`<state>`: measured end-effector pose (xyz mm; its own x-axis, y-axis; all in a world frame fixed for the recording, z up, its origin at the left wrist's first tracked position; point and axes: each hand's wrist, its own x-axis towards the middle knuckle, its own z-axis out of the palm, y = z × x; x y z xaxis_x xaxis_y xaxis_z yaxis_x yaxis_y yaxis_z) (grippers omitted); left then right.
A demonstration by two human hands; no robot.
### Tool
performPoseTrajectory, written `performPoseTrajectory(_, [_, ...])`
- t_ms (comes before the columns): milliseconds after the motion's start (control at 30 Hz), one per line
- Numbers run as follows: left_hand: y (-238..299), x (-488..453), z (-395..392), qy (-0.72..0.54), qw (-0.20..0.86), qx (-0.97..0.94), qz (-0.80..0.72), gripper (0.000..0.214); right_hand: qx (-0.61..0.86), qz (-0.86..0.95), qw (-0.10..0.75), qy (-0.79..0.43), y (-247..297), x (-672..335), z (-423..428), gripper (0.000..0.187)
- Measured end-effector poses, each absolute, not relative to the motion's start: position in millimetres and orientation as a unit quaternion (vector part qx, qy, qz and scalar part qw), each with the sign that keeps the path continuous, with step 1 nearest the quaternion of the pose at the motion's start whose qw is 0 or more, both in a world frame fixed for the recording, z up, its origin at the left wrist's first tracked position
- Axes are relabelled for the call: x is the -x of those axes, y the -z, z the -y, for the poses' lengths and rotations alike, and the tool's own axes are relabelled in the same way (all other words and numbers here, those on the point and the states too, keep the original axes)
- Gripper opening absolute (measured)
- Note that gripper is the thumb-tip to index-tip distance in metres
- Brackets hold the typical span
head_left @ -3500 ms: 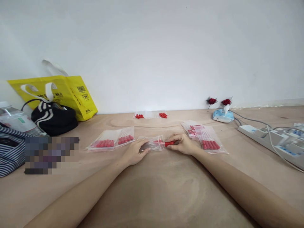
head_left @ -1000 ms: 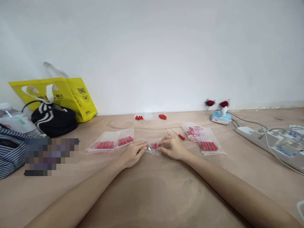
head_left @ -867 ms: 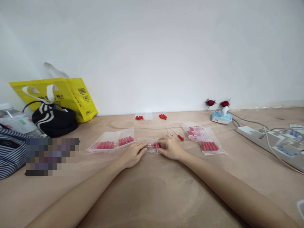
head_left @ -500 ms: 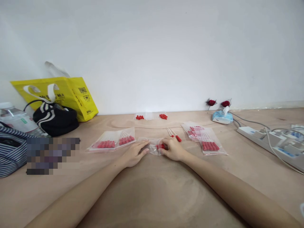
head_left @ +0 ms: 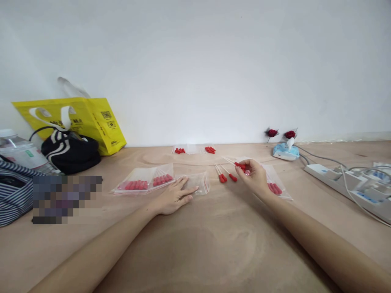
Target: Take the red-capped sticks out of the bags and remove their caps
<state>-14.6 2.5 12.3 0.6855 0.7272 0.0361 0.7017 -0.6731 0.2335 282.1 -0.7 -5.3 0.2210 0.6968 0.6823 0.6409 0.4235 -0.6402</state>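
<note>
My left hand (head_left: pixel 175 197) lies flat with its fingers spread, pressing on a clear zip bag (head_left: pixel 200 182) in which I see no sticks. In my right hand (head_left: pixel 253 177) the fingers pinch the red end of a thin, pale red-ended stick (head_left: pixel 240 165), its shaft pointing to the far left. Just left of that hand, a few loose red-ended sticks (head_left: pixel 232 178) rest on the table, shafts pointing away from me. Behind my right hand and wrist, bags of the same sticks (head_left: pixel 275 188) are partly covered.
Filled bags (head_left: pixel 136 185) lie left of my left hand. Two bags with red pieces (head_left: pixel 210 149) lie near the wall. A yellow tote (head_left: pixel 110 130) and black pouch (head_left: pixel 71 152) stand left. Tissues (head_left: pixel 286 151) and a power strip (head_left: pixel 351 185) are on the right.
My right hand has moved right, away from the clear bag, and now holds a stick up. Red ends no longer show at the bag; more loose sticks are visible. My left hand stays nearly still.
</note>
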Motion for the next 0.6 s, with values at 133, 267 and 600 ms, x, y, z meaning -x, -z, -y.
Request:
performPoseTrajectory(133, [-12, 13, 1, -0.092, 0.080, -0.908, -0.400, 0.040, 0.593, 0.621, 0.512, 0.033, 14, -286, -6, 0.012])
performPoseTrajectory(267, [-7, 11, 2, -0.199, 0.053, -0.896, -0.394, 0.033, 0.605, 0.640, 0.472, 0.041, 24, -281, -11, 0.010])
performPoseTrajectory(600, [-2, 10, -2, -0.219, 0.075, -0.905, -0.358, 0.025, 0.602, 0.646, 0.467, 0.041, 24, -272, -8, 0.014])
